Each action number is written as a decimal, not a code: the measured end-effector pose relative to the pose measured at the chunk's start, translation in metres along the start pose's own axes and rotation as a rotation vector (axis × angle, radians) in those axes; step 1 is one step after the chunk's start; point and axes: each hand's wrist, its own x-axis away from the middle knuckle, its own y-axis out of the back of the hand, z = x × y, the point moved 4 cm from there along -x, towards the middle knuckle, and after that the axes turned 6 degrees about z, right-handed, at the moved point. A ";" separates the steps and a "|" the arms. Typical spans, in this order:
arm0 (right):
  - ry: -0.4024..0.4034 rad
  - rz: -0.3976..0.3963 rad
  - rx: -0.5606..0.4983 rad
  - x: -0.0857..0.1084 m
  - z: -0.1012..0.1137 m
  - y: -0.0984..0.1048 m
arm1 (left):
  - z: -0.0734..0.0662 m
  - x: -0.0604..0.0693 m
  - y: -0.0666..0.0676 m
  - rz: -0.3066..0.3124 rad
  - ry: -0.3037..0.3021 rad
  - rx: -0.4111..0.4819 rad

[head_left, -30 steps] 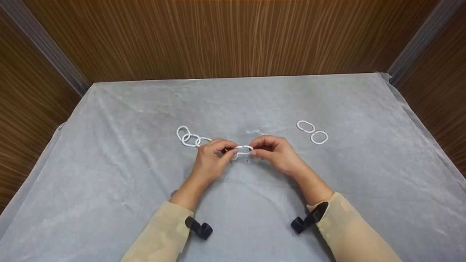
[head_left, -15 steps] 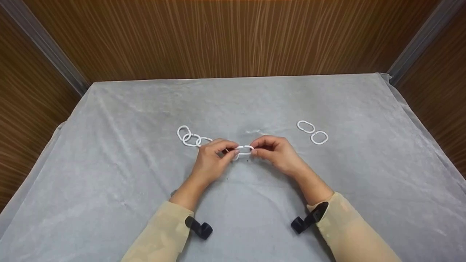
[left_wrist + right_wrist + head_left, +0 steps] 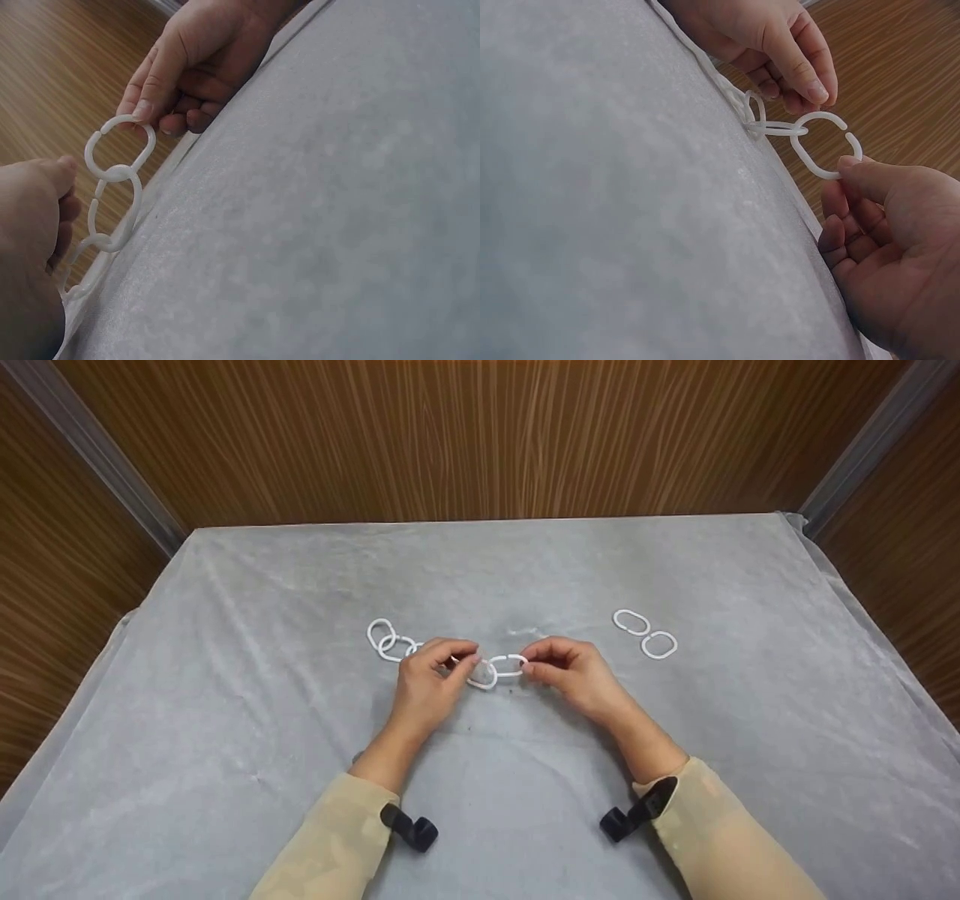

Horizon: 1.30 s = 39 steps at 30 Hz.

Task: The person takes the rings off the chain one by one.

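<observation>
My right hand (image 3: 577, 675) pinches the end of a white oval chain link (image 3: 802, 156) between thumb and fingers. That link has a small gap in its side and hangs threaded through a second white link (image 3: 138, 199). Close beside the second link is my left hand (image 3: 427, 682), its fingers loosely bent; both wrist views show its fingertips apart from the chain. More joined links (image 3: 370, 639) trail off on the cloth to the left, partly hidden behind the left hand.
Two loose white links, a farther one (image 3: 614, 619) and a nearer one (image 3: 660, 658), lie side by side on the right. Grey cloth (image 3: 517, 780) covers the table. A wood-grain panel (image 3: 480, 442) stands behind it, with others at both sides.
My left hand has let go of the joined links and drawn back slightly left, uncovering the second link. The right hand has shifted a little right with the end link.
</observation>
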 end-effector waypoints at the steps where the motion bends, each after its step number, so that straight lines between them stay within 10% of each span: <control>1: -0.001 -0.004 -0.003 0.000 0.000 0.000 | 0.001 0.000 0.000 -0.012 0.007 -0.008; 39: -0.004 -0.026 0.009 0.000 -0.001 0.002 | 0.003 0.001 -0.001 0.112 -0.017 -0.307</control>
